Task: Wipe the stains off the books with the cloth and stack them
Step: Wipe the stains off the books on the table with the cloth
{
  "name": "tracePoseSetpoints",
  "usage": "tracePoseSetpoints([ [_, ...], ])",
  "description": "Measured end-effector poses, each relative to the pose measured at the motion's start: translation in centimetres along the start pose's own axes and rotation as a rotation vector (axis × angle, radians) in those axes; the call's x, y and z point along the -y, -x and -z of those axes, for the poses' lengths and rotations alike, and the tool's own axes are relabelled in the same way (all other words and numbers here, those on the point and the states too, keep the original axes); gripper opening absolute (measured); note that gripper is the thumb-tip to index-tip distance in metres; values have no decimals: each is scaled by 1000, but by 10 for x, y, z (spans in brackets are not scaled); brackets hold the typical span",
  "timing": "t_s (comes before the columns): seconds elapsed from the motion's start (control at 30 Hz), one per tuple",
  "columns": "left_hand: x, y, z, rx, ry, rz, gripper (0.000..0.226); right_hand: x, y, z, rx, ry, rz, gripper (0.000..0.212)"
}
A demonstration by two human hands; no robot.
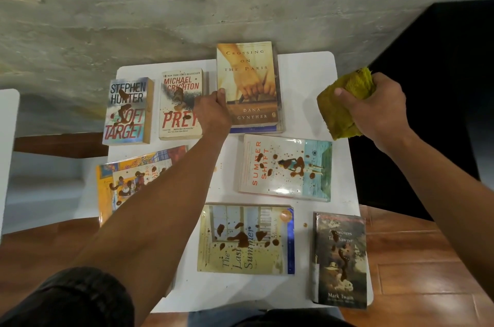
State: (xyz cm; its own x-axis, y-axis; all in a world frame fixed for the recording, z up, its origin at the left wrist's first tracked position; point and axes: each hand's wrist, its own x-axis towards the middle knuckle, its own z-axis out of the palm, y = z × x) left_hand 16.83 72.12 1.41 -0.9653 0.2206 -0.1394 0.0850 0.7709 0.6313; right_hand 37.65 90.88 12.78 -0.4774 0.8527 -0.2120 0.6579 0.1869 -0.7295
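A rough grey plastered wall [160,6] rises behind the small white square table [302,80] I am looking down on, with reddish wooden floorboards [427,260] to the right. Seven paperbacks lie flat and face-up across the tabletop, none overlapping that I can see. Along the far edge sit the silvery "Soft Target" book [127,112], the pale "Prey" book [181,104] and the tan "Crossing on the Paris" book [248,86], whose glossy cover looks clean. My left hand [211,110] grips that book's left edge, thumb on the cover, and my forearm crosses over the bright yellow-and-orange illustrated book [128,182] at the left, hiding part of it. My right hand [374,110] hovers above the table's right edge, fingers curled round a bunched yellow-green terry cloth [339,110], just right of the clean book and not touching it. Nearer me lie the shiny white-and-teal "Summer Shift" book [286,166], the cream "The Last Summer" book [246,239] and the dark "Tom Sawyer" book [339,260], all spattered with brown blotches, as are the left-hand books.
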Motion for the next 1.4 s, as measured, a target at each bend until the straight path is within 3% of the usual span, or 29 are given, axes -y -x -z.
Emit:
tracePoseSetpoints([
  [0.53,6,0,0,-6,-30,-113,45,-2,0,0,-26,12,-15,31],
  [0.63,5,-5,-3,24,-71,-100,45,-4,2,-2,-40,32,-21,43],
  [0.8,-11,-12,-3,97,-197,56,45,-5,6,-4,-42,26,-34,46],
  [1.07,-19,-11,-5,79,-107,250,41,-8,10,2,-27,-46,-39,33],
  [1.23,-16,-9,-7,32,-46,260,42,-13,13,7,21,-277,-133,33],
  [1.4,-17,-3,-7,-4,21,235,37,-21,22,17,134,-647,-258,17],
])
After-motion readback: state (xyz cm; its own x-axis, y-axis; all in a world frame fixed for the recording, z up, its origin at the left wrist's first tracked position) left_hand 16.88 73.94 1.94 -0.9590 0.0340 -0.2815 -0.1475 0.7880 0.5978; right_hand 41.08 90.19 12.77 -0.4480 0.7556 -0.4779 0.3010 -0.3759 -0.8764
